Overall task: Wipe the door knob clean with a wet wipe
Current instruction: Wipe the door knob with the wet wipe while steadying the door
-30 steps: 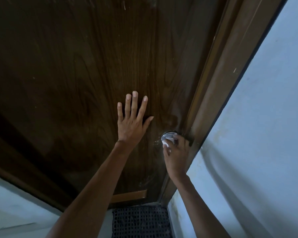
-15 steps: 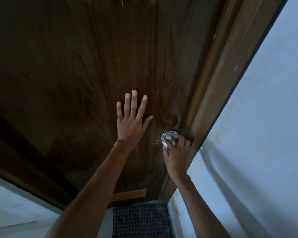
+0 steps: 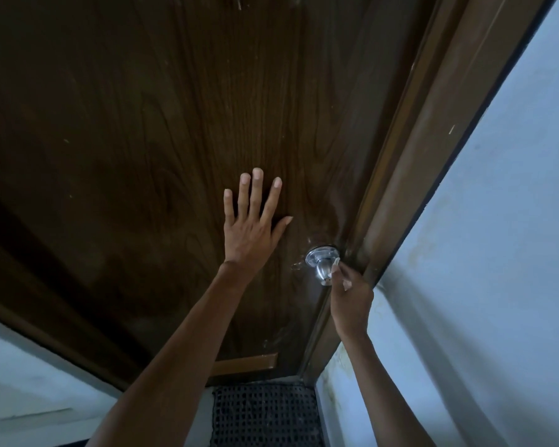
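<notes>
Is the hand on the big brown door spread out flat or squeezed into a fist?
Spread out flat. The left hand lies against the door with its fingers straight and apart, holding nothing.

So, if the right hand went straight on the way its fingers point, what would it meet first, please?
Probably the door knob: the right hand pinches the wet wipe right beside its stem, fingers aimed towards the door. Depth is unclear.

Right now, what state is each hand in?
Left hand: open, flat on the door.
Right hand: closed on the wet wipe, at the door knob.
</notes>
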